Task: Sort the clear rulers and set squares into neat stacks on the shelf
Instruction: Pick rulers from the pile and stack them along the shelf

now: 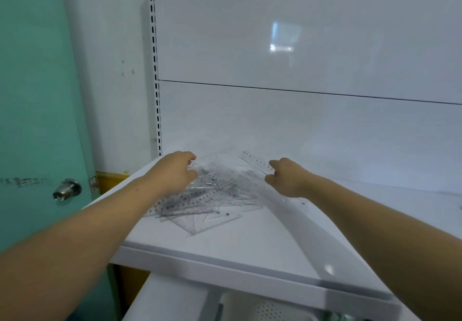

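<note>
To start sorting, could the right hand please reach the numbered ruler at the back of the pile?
Probably yes: the right hand sits at one end of the numbered ruler, seemingly pinching it, and nothing covers it.

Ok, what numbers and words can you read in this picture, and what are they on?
"9 8 7 6 5 4 3": on the clear ruler at the back, next to the right hand.
"5 4 3 2 1": on a ruler at the front of the pile; the other digits in the pile are too blurred to read.
Writing on the green door: too faint and blurred to read.
</note>
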The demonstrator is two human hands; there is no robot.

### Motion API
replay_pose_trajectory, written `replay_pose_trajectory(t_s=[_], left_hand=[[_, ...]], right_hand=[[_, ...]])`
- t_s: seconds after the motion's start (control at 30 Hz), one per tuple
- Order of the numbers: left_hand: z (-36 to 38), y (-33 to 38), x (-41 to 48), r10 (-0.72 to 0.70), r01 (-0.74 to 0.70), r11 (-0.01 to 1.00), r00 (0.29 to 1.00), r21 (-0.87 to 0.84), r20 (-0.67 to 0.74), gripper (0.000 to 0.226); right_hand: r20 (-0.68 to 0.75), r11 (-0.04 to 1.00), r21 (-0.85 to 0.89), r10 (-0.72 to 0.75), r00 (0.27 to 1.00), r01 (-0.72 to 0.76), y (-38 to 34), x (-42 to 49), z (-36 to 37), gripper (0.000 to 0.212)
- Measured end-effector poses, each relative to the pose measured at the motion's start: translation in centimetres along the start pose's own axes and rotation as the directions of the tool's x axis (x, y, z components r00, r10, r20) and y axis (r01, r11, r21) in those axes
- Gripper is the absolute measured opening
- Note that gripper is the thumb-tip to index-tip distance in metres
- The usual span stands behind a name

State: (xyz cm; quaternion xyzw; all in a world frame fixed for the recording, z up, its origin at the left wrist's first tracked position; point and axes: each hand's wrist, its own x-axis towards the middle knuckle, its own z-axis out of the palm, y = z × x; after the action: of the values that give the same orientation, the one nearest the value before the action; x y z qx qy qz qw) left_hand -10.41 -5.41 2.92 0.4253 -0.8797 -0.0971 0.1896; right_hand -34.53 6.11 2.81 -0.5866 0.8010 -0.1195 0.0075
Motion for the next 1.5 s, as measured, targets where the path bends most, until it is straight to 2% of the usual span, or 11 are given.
replay_pose_trajectory(t_s=[0.07,0.13,0.27,0.37,0.53,0.63,0.8,1.03,1.3,1.5], left_hand=[[-0.2,0.2,0.1,0.009,-0.009,1.0,1.0,-0.016,-0.003,0.055],[-0.2,0.6,0.3,0.025,-0.028,0.997,0.999,-0.075,-0.031,0.054],[0.5,2.9,0.8,0.088,-0.106,0.984,0.989,-0.145,-0.121,0.052],[1.9,6.4,0.1,0.149,-0.156,0.971,0.987,-0.18,-0.053,0.051],[5.6,14.4,-1.7,0.321,-0.318,0.938,0.947,-0.139,0.003,0.042],[8.1,20.1,-2.3,0.378,-0.373,0.921,0.926,-0.116,0.023,0.04],[12.7,31.1,-3.5,0.4,-0.385,0.908,0.914,-0.163,0.07,0.045],[18.1,42.9,-4.4,0.363,-0.34,0.927,0.92,-0.161,0.147,0.046],[20.9,47.8,-0.9,0.306,-0.293,0.95,0.94,-0.106,0.15,0.046],[22.1,47.7,4.7,0.23,-0.221,0.972,0.965,-0.078,0.128,0.046]], right_hand=[[-0.079,0.999,0.035,0.018,0.997,-0.015,0.6,-0.6,-0.2,0.016],[-0.142,0.994,0.102,0.045,0.989,-0.031,1.5,-1.5,-0.2,0.018],[-0.123,0.988,0.115,0.119,0.985,-0.105,3.7,-4.3,-0.1,0.05],[-0.164,0.982,0.077,0.183,0.969,-0.172,6.0,-7.2,-0.5,0.056],[-0.336,0.962,0.11,0.273,0.902,-0.25,11.8,-12.7,-3.0,0.052],[-0.374,0.939,0.082,0.34,0.863,-0.334,16.5,-16.9,-4.7,0.047],[-0.373,0.866,-0.01,0.46,0.806,-0.499,27.1,-25.9,-7.9,0.042],[-0.381,0.805,-0.053,0.531,0.757,-0.591,39.2,-34.2,-11.8,0.046],[-0.317,0.858,0.008,0.489,0.813,-0.514,45.5,-31.5,-12.0,0.037],[-0.229,0.905,-0.048,0.401,0.887,-0.422,49.7,-26.0,-11.6,0.044]])
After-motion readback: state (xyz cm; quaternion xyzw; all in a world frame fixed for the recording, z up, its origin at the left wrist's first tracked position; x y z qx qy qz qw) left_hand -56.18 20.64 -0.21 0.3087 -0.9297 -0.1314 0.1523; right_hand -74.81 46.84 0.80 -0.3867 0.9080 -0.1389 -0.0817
